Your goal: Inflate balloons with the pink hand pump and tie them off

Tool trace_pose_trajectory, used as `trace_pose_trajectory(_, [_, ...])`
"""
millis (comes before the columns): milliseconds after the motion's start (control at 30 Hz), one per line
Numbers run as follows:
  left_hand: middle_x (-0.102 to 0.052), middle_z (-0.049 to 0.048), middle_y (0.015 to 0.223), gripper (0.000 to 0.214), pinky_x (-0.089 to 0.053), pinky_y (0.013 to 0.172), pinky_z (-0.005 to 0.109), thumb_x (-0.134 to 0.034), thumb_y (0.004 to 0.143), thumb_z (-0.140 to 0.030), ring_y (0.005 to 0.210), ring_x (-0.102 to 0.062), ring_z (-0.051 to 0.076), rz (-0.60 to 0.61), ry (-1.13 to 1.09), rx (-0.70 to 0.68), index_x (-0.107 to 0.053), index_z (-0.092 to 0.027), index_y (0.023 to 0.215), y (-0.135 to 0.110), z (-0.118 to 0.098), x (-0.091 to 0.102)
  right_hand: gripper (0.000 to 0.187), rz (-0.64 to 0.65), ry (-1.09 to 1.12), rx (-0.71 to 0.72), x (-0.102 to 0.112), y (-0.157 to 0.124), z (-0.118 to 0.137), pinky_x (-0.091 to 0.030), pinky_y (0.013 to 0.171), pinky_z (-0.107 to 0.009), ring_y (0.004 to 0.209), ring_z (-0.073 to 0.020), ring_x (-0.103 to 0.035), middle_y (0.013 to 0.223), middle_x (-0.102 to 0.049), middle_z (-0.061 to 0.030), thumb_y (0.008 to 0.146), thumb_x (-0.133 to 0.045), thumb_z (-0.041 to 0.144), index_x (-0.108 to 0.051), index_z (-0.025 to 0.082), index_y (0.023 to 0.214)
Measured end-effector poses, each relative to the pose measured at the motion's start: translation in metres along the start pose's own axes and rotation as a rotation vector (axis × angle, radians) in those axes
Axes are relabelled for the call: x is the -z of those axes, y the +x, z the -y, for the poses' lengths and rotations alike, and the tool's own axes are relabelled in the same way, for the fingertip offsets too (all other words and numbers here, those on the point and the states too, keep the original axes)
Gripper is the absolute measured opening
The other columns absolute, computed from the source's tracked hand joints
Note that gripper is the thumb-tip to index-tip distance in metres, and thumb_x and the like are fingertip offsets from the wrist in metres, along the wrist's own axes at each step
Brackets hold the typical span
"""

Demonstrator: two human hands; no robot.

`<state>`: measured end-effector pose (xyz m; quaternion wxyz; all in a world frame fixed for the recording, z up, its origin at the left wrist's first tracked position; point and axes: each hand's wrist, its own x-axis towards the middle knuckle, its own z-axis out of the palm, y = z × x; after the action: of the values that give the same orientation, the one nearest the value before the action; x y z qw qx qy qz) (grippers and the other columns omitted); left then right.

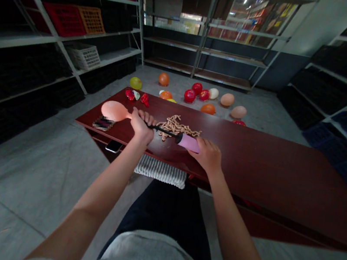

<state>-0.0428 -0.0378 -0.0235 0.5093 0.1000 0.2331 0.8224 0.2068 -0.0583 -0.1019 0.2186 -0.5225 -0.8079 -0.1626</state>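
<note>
My left hand (142,124) is closed around the neck of a partly inflated peach balloon (113,111) and the nozzle end of a hand pump. The balloon points left above the table. The pump's black rod runs to the right, into a pinkish-purple barrel (189,142). Fingers of my right hand (208,154) wrap round the barrel's right end. Beneath the pump, a pile of uninflated tan balloons (179,126) lies on the dark red table (254,160). Where the balloon's mouth meets the nozzle is hidden in my left hand.
Red crumpled pieces (144,99) lie at the table's far left edge. A phone (114,146) rests on the ledge below the tabletop, near a striped grey cloth (161,170). Inflated balloons, such as an orange one (163,79), lie on the floor behind. Shelves with crates (86,57) stand around.
</note>
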Motion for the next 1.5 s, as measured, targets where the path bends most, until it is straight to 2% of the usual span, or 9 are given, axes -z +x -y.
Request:
trace_pose_trajectory(200, [-0.021,-0.0057,0.044,0.05,-0.019,0.036,0.022,-0.035,0.102,-0.034,0.033,-0.02,0.008,0.005,0.061,-0.021,-0.021,-0.019,0.055,0.008,-0.045,0.002,0.045,0.011,0.05,0.01,0.001,0.002,0.004,-0.035,0.072,-0.031,0.086,-0.0231,-0.061,0.099,-0.07,-0.0103,0.085,-0.06,0.053,-0.062,0.018,0.114])
trace_pose_trajectory(333, [-0.02,-0.0058,0.044,0.05,-0.02,0.037,0.021,-0.034,0.102,-0.032,0.033,-0.019,0.007,-0.003,0.084,-0.085,-0.022,-0.019,0.055,0.007,-0.047,-0.009,0.046,-0.011,0.09,-0.029,0.001,0.001,0.003,-0.034,0.07,-0.031,0.084,-0.023,-0.061,0.099,-0.071,-0.01,0.084,-0.059,0.054,-0.062,0.019,0.113])
trace_pose_trajectory(467, [-0.02,-0.0059,0.044,0.05,-0.021,0.036,0.022,-0.033,0.103,-0.031,0.033,-0.019,0.008,-0.029,0.085,-0.137,-0.025,-0.019,0.055,0.006,-0.024,-0.023,0.043,-0.047,0.101,-0.124,0.0,0.0,-0.004,-0.035,0.069,-0.032,0.082,-0.0228,-0.061,0.093,-0.07,-0.0084,0.08,-0.062,0.051,-0.063,0.019,0.108])
trace_pose_trajectory(767, [-0.025,-0.0061,0.043,0.051,-0.026,0.038,0.022,-0.034,0.103,-0.032,0.032,-0.027,0.006,0.001,0.126,-0.115,-0.029,-0.019,0.054,-0.008,0.048,-0.054,0.04,-0.097,0.133,-0.216,0.002,0.002,-0.009,-0.036,0.067,-0.032,0.08,-0.0235,-0.062,0.089,-0.07,-0.0077,0.077,-0.063,0.049,-0.064,0.019,0.102])
trace_pose_trajectory(933, [-0.026,-0.0055,0.041,0.054,-0.025,0.036,0.023,-0.036,0.103,-0.033,0.03,-0.029,0.007,0.052,0.11,-0.089,-0.03,-0.02,0.051,-0.028,0.095,-0.061,0.042,-0.121,0.159,-0.252,-0.001,0.001,-0.014,-0.038,0.07,-0.033,0.082,-0.0245,-0.062,0.09,-0.069,-0.008,0.079,-0.061,0.052,-0.063,0.02,0.105])
trace_pose_trajectory(1033, [-0.025,-0.0062,0.041,0.054,-0.027,0.037,0.022,-0.037,0.103,-0.038,0.03,-0.029,0.007,0.062,0.126,-0.059,-0.028,-0.02,0.052,-0.033,0.109,-0.059,0.042,-0.114,0.154,-0.277,-0.003,0.0,-0.017,-0.038,0.071,-0.033,0.085,-0.0253,-0.061,0.093,-0.069,-0.0088,0.079,-0.06,0.052,-0.062,0.019,0.104])
trace_pose_trajectory(1167, [-0.024,-0.0058,0.04,0.054,-0.024,0.036,0.023,-0.035,0.103,-0.034,0.03,-0.027,0.007,0.082,0.104,-0.044,-0.025,-0.02,0.052,-0.029,0.101,-0.048,0.044,-0.085,0.143,-0.232,-0.004,0.001,-0.014,-0.038,0.072,-0.033,0.086,-0.0244,-0.061,0.096,-0.069,-0.0086,0.082,-0.06,0.055,-0.062,0.019,0.106])
trace_pose_trajectory(1367, [-0.021,-0.0049,0.04,0.053,-0.024,0.038,0.024,-0.031,0.102,-0.027,0.031,-0.025,0.008,0.105,0.104,0.003,-0.021,-0.02,0.051,-0.023,0.066,-0.028,0.053,-0.037,0.087,-0.067,-0.003,0.001,-0.002,-0.038,0.073,-0.032,0.089,-0.0246,-0.062,0.101,-0.07,-0.0102,0.085,-0.059,0.058,-0.059,0.017,0.119])
trace_pose_trajectory(1500, [-0.019,-0.005,0.042,0.052,-0.024,0.039,0.023,-0.031,0.102,-0.028,0.033,-0.022,0.008,0.063,0.116,0.015,-0.019,-0.02,0.052,-0.02,0.045,-0.021,0.055,-0.001,0.08,-0.016,-0.002,-0.001,0.001,-0.039,0.075,-0.033,0.091,-0.0246,-0.062,0.104,-0.069,-0.0117,0.086,-0.058,0.058,-0.057,0.016,0.122])
